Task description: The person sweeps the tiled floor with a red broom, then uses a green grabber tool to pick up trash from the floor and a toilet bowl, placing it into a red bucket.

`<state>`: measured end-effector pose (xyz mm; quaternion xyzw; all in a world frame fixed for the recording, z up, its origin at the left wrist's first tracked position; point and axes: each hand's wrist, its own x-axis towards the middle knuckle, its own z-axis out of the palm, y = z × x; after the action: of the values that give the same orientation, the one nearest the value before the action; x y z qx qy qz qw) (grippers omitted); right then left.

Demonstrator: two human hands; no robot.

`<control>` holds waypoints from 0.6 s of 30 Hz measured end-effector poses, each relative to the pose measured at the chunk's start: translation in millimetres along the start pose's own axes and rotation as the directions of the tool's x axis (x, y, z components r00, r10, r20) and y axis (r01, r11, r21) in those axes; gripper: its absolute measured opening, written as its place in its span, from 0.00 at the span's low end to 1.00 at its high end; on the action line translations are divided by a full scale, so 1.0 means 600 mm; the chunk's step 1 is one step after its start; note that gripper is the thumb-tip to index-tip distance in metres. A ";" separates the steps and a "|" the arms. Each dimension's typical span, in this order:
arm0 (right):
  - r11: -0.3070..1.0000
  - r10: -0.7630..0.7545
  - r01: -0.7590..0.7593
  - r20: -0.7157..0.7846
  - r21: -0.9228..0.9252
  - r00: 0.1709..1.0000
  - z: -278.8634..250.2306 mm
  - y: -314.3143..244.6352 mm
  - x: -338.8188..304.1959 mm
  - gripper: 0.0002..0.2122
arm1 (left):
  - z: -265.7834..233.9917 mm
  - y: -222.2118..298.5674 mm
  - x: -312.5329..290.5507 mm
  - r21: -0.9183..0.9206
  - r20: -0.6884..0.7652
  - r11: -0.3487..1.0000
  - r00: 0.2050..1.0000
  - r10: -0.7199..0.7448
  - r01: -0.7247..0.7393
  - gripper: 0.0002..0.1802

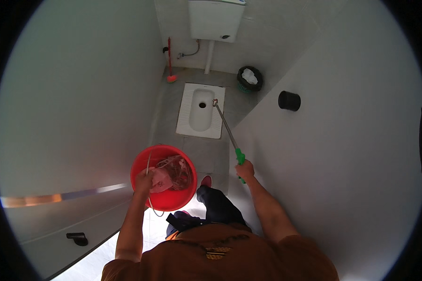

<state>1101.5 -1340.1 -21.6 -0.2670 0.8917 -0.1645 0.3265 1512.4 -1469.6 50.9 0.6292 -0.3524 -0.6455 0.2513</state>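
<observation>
My left hand [144, 180] is closed round the wire handle of a red bucket [166, 151], which hangs at my front left. Inside the bucket lie crumpled pinkish plastic bags [162, 180] and other litter that I cannot make out. My right hand [245, 170] grips the green handle of a litter picker [226, 126] with a thin metal shaft. Its small brownish tip is over the right side of a white squat toilet [183, 114]. Whether the tip holds anything is too small to tell.
Grey partitions flank me closely. A black-lined waste bin [242, 87] with white paper stands back right. A red long-handled brush [171, 78] leans back left. A white cistern [215, 21] hangs on the back wall. A black cylindrical fixture [290, 100] juts from the right partition.
</observation>
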 end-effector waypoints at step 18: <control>0.754 0.078 -0.011 -0.073 0.657 0.994 -0.188 -0.246 0.007 0.02 | -0.007 0.285 0.117 0.031 -0.026 0.999 1.000 0.005 -0.005 0.12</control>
<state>1077.4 -1447.7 128.1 -0.1063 0.7984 -0.4709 0.3599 1490.4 -1631.2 138.2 0.6405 -0.3608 -0.6312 0.2475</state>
